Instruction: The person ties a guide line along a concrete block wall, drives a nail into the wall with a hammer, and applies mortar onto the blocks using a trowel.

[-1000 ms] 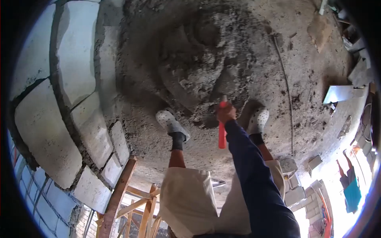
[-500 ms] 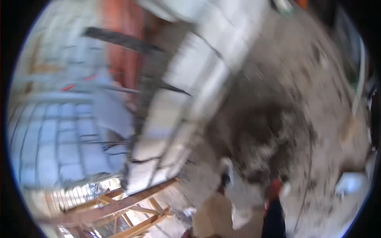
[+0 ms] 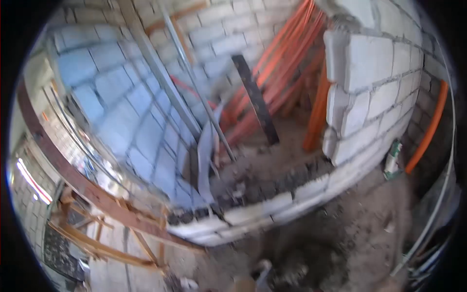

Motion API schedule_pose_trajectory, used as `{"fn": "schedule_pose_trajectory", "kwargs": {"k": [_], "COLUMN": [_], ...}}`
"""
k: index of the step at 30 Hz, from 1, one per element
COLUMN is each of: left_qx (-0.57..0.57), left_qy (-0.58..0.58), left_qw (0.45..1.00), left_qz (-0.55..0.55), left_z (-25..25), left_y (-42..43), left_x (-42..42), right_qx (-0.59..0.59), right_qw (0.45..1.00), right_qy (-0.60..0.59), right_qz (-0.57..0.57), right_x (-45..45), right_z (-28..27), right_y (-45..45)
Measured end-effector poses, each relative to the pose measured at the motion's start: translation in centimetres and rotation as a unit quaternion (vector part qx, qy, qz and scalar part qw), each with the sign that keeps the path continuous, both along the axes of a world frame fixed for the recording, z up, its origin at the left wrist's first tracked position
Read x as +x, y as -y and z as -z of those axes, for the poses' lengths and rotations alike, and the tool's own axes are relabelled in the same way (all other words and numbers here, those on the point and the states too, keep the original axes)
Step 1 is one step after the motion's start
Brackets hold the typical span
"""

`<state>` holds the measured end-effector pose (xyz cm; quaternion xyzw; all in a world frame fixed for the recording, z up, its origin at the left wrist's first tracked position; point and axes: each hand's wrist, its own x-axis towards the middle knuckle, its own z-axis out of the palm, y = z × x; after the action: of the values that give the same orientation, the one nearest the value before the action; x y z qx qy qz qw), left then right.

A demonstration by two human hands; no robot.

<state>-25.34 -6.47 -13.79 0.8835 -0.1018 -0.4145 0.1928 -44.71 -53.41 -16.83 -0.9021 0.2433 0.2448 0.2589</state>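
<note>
Neither of my hands can be made out in the head view. At the bottom edge is a pale, blurred object [image 3: 263, 272], too unclear to name, beside a beige shape [image 3: 244, 285] that the frame cuts off. Both lie near a dark, wet-looking patch [image 3: 311, 258] on the dirt floor. Just beyond runs a low wall of white blocks [image 3: 258, 219], with rough grey mortar [image 3: 287, 185] along its top.
A higher block wall [image 3: 374, 92] stands right, a bluish one [image 3: 116, 107] left. Behind the low wall are a leaning dark board [image 3: 255, 100], a metal pole [image 3: 194, 82] and orange-red strands [image 3: 287, 63]. A brown beam [image 3: 92, 192] crosses left. An orange pipe [image 3: 430, 129] rises right.
My view has swung up and turned, so the walls now appear more upright. The dark sleeve-like shape with a red end at the bottom has left the view.
</note>
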Motion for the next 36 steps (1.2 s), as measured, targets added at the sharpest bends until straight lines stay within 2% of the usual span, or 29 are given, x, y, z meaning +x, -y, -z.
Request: {"fn": "schedule_pose_trajectory", "kwargs": {"k": [1, 2, 3, 4, 5, 6, 7, 8, 10, 11, 13, 15, 16, 17, 19, 20, 22, 23, 26, 28, 30, 31, 32, 33, 34, 35, 36], "left_qx": [0.017, 0.033, 0.043, 0.044, 0.002, -0.047, 0.017, -0.079, -0.042, -0.017, 0.049, 0.001, -0.021, -0.095, -0.113, -0.119, 0.021, 0.090, -0.143, -0.144, -0.103, -0.060, -0.015, -0.022, -0.030, -0.036, -0.023], "left_qy": [0.038, 0.074, 0.091, 0.063, -0.052, -0.113, -0.098, -0.041, -0.055, -0.065, -0.078, -0.109, -0.123, -0.113, -0.096, -0.088, -0.057, -0.041, -0.030, -0.035, -0.054, -0.074, -0.095, -0.103, -0.110, -0.118, -0.123], "left_qw": [0.993, 0.976, 0.967, 0.979, 0.998, 0.952, 0.982, 0.976, 0.977, 0.975, 0.953, 0.907, 0.878, 0.851, 0.835, 0.827, 0.932, 0.961, 0.890, 0.890, 0.885, 0.878, 0.868, 0.858, 0.849, 0.841, 0.848], "left_qz": [0.115, 0.202, 0.233, 0.188, -0.037, -0.282, -0.162, -0.197, -0.200, -0.214, -0.289, -0.406, -0.462, -0.505, -0.529, -0.542, -0.358, -0.256, -0.432, -0.432, -0.451, -0.470, -0.486, -0.502, -0.516, -0.527, -0.514], "left_z": [0.4, 1.7, 2.4, 1.3, 0.4, -1.9, 0.9, 3.3, 4.2, 3.7, 0.8, 4.2, 5.4, -0.1, -2.4, -2.6, 4.0, 6.2, 3.0, 1.9, -1.6, -6.3, -8.8, -8.5, -7.5, -6.4, -4.0], "left_y": [-2.4, -4.7, -6.4, -6.7, -6.2, -5.0, -7.0, -8.7, -9.7, -9.8, -8.3, -10.4, -11.2, -8.9, -8.7, -8.7, -12.7, -14.0, -11.2, -10.0, -7.3, -5.1, -4.0, -3.8, -3.7, -3.8, -4.4], "left_x": [-1.2, -2.7, -3.8, -4.3, -4.5, -4.2, -4.9, -6.0, -6.5, -6.7, -4.7, -6.1, -6.5, -3.8, -2.1, -2.1, -5.3, -6.6, -5.3, -4.8, -2.2, 0.7, 1.9, 1.4, 1.0, 0.4, -0.9], "right_qx": [0.029, -0.036, -0.043, -0.099, 0.042, 0.021, 0.003, -0.028, -0.030, -0.003, 0.044, 0.032, 0.029, 0.027, -0.081, 0.020, -0.041, -0.200, -0.278, -0.283, -0.290, -0.291, -0.290, -0.273, -0.095, 0.086, 0.102], "right_qw": [0.999, 0.997, 0.998, 0.978, 0.989, 0.989, 0.988, 0.986, 0.979, 0.983, 0.989, 0.970, 0.970, 0.969, 0.930, 0.946, 0.934, 0.884, 0.743, 0.769, 0.795, 0.808, 0.820, 0.840, 0.895, 0.912, 0.926], "right_qy": [-0.004, 0.057, 0.042, 0.143, 0.122, 0.137, 0.151, 0.151, 0.157, 0.158, 0.106, 0.181, 0.175, 0.170, 0.216, 0.227, 0.235, 0.227, 0.295, 0.270, 0.280, 0.300, 0.318, 0.338, 0.367, 0.378, 0.349], "right_qz": [-0.015, -0.028, -0.031, -0.111, 0.067, 0.044, 0.023, -0.068, -0.129, -0.096, -0.095, -0.156, -0.168, -0.180, -0.288, -0.229, -0.266, -0.357, -0.533, -0.505, -0.453, -0.415, -0.377, -0.326, -0.235, -0.130, -0.102], "right_x": [1.6, 2.6, 2.4, 4.9, 8.1, 9.6, 11.1, 12.9, 18.6, 20.8, 27.4, 32.3, 35.2, 38.3, 43.7, 46.0, 50.4, 52.2, 55.9, 56.0, 55.7, 54.7, 53.5, 52.3, 51.3, 49.9, 47.9], "right_z": [-5.6, -5.7, -2.7, -7.3, -12.3, -11.5, -11.9, -12.8, -14.7, -14.6, -17.9, -16.1, -17.1, -18.0, -18.3, -14.8, -16.4, -21.8, -18.1, -15.6, -15.5, -16.2, -17.1, -18.8, -16.8, -12.8, -13.2], "right_y": [-0.3, -0.7, -0.4, -1.2, -1.5, -1.3, -1.7, -1.4, -1.7, -1.8, -2.6, -2.0, -2.2, -2.6, -2.6, -1.0, -2.3, -5.6, -6.5, -8.2, -8.3, -7.7, -7.1, -6.8, -5.1, -2.7, -2.6]}}
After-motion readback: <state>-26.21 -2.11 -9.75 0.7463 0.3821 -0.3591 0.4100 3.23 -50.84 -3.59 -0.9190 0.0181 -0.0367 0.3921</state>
